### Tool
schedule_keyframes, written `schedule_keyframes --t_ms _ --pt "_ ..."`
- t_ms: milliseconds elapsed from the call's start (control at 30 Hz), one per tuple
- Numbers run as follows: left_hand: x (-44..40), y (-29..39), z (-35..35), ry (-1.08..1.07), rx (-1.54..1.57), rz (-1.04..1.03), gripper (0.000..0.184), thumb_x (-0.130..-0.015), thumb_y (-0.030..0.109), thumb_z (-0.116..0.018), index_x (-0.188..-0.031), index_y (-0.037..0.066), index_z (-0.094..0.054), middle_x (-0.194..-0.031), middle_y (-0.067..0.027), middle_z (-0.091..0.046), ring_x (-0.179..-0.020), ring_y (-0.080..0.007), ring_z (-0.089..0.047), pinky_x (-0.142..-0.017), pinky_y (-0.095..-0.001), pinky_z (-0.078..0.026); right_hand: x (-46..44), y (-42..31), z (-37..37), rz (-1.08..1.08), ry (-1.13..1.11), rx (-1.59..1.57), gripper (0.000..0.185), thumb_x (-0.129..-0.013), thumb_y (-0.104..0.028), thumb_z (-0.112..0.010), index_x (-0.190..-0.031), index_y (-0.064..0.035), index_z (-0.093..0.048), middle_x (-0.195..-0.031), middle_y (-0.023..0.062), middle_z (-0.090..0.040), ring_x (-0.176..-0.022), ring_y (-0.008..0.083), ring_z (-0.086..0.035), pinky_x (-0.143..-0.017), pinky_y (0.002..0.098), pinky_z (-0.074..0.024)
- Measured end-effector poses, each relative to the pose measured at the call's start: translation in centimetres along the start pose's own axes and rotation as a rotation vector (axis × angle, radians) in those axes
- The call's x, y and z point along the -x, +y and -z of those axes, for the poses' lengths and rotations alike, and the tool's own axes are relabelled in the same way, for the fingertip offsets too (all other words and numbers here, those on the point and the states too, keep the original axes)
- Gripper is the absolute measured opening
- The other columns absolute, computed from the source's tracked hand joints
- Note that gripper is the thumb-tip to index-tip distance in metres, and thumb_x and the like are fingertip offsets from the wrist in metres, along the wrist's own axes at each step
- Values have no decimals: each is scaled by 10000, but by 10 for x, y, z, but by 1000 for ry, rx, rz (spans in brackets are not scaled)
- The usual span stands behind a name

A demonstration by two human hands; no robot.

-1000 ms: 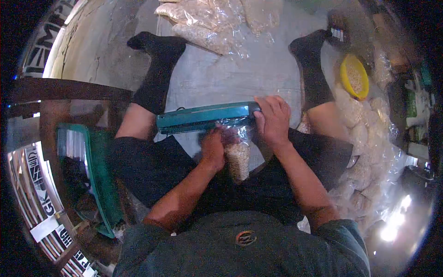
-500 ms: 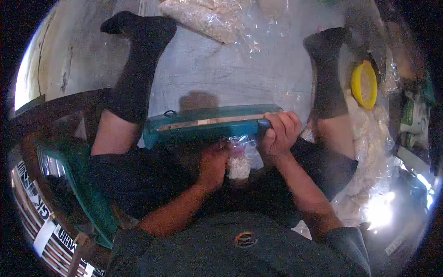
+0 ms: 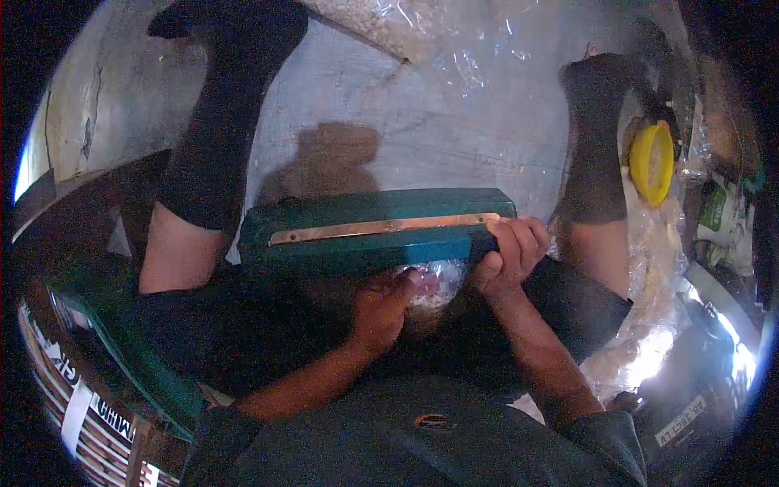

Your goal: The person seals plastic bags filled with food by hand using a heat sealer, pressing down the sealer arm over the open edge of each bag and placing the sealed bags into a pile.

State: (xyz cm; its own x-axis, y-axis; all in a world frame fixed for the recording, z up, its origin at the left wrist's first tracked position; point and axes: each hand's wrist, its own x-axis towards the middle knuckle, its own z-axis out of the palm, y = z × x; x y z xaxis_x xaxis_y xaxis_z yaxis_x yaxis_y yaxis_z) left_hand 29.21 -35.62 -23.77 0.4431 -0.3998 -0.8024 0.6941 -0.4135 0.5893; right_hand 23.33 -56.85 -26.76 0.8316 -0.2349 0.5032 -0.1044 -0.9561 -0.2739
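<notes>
A long teal device [image 3: 365, 253] with a copper-coloured metal strip [image 3: 385, 228] along it lies across in front of my lap. My right hand [image 3: 511, 258] is closed round the dark end of its upper arm. Just below the device, my left hand [image 3: 383, 307] pinches the top of a clear plastic bag [image 3: 436, 284] with pale pieces inside. The bag's upper edge meets the device's near side; whether it sits in the jaw cannot be made out. The lower part of the bag is in shadow.
Filled clear bags [image 3: 381, 23] lie on the grey floor ahead, between my feet. At the right stands a yellow bowl [image 3: 652, 165], with more plastic bags [image 3: 649, 300] below it. A green crate [image 3: 130, 357] is at the left, near printed sheets [image 3: 81, 414].
The device has tilted, so its metal strip now shows fully. The bag's filled body, hanging in view earlier, is now mostly hidden. The view has shifted, with the feet and bowl appearing farther outward.
</notes>
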Motion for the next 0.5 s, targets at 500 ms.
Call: schedule_keyframes --t_ms 500 --pt "-40 -56 6 -106 -59 -429 332 -1015 257 -544 -1196 -1 -648 -1109 -143 -721 -1003 -258 -710 -897 -390 -557 -3 -6 8 -12 88 -115 409 -995 -373 -443 -1047 -65 -707 -1006 109 -647 -1005 335 -574 -930 502 -423"
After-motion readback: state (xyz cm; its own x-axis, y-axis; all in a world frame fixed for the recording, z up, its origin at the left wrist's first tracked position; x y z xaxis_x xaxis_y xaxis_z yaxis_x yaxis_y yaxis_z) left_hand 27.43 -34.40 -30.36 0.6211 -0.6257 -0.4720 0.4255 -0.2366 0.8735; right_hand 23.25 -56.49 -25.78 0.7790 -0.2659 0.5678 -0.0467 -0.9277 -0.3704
